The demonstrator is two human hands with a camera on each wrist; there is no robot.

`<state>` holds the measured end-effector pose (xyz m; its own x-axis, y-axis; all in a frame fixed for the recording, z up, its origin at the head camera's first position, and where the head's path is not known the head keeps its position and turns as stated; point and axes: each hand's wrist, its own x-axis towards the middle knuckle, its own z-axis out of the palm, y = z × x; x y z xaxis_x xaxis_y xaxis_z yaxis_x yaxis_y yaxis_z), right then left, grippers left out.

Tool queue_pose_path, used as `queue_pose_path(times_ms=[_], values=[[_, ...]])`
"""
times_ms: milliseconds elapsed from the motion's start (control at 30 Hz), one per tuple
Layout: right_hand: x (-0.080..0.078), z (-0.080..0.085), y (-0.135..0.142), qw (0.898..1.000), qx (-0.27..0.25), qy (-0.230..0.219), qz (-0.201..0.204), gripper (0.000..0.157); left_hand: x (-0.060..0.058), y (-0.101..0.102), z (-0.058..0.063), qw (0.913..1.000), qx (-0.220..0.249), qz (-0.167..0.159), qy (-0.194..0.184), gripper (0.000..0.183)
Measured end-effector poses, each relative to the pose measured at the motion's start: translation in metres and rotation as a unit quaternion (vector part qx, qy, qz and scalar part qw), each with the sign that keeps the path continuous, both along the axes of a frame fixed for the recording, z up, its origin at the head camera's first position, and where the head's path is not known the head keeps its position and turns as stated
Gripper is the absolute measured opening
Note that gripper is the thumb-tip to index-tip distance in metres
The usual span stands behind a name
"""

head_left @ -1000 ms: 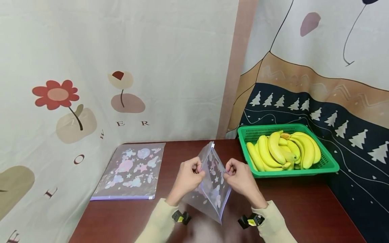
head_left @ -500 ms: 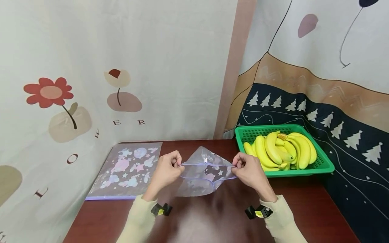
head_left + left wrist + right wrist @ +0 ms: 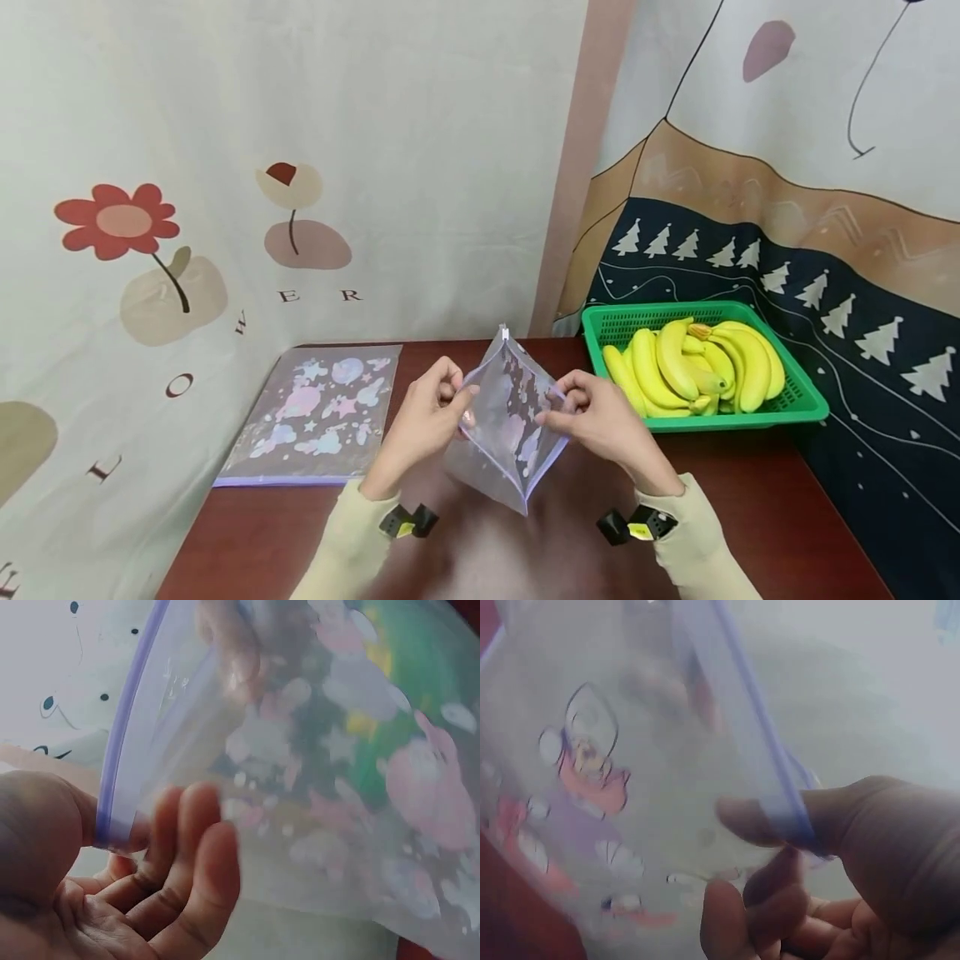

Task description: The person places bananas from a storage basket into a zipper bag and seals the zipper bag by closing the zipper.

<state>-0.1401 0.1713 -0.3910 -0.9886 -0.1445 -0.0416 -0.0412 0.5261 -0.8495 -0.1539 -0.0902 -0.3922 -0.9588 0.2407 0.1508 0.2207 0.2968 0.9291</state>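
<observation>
Between both hands a clear zip bag [image 3: 495, 408] with pastel prints and a purple zip edge is spread at its mouth into a diamond shape, its slider at the far corner. My left hand [image 3: 427, 408] pinches the left side of the rim; in the left wrist view its thumb lies inside the purple edge [image 3: 124, 720] and the fingers outside. My right hand [image 3: 603, 421] pinches the opposite side. The right wrist view shows the right thumb [image 3: 750, 821] over the purple strip [image 3: 757, 712]. No contents show inside the bag.
A second printed zip bag [image 3: 315, 408] lies flat on the dark red table [image 3: 247, 533] at the left. At the back right stands a green basket [image 3: 806, 408] heaped with several bananas [image 3: 675, 367]. A printed curtain [image 3: 420, 167] hangs behind the table.
The bag's mouth went from a diamond to stretched wide sideways, and is now a diamond again. My hands moved apart, then came closer together, keeping hold of the rim.
</observation>
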Motion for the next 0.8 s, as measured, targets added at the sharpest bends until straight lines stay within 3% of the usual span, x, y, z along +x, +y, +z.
queue_pose_path(times_ms=[200, 367, 567, 700, 800], values=[[0.001, 0.003, -0.003, 0.998, 0.037, 0.032, 0.044, 0.028, 0.002, 0.004, 0.003, 0.9987, -0.048, -0.013, 0.007, 0.035], [-0.004, 0.013, 0.019, 0.995, 0.082, 0.027, 0.041, 0.028, 0.000, -0.003, 0.007, 0.9935, -0.110, 0.028, 0.003, 0.025], [-0.008, 0.025, 0.038, 0.994, 0.099, 0.011, 0.045, 0.023, 0.000, -0.013, 0.019, 0.9817, -0.175, 0.067, -0.034, 0.020], [-0.008, 0.031, 0.044, 0.992, 0.113, 0.025, 0.056, 0.022, 0.005, -0.017, 0.028, 0.9739, -0.215, 0.066, -0.031, 0.016], [-0.009, 0.033, 0.046, 0.991, 0.116, 0.044, 0.044, 0.018, 0.007, -0.017, 0.030, 0.9748, -0.217, 0.049, -0.017, 0.015]])
